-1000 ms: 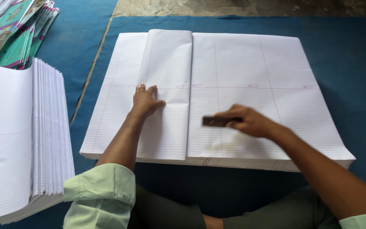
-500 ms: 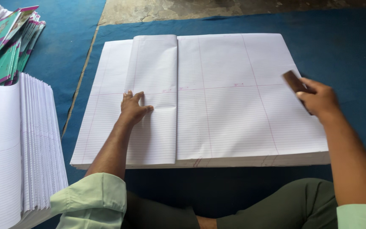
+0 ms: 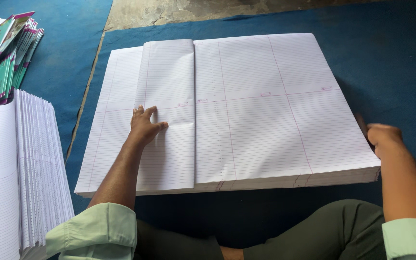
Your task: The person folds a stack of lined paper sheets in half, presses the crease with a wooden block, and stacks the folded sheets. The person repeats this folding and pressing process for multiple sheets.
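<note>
The left hand (image 3: 144, 126) lies flat, fingers spread, on the folded sheet (image 3: 167, 110) atop the big stack of lined paper (image 3: 266, 110) on the blue mat (image 3: 391, 62). The right hand (image 3: 383, 137) is curled at the stack's right edge; I cannot tell if it holds anything.

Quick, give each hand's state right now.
Left hand: open, flat on the folded sheet.
Right hand: curled beside the paper stack; grip contents cannot be told.

right hand (image 3: 383, 137) blurred, folded stack (image 3: 20, 178) cut off
</note>
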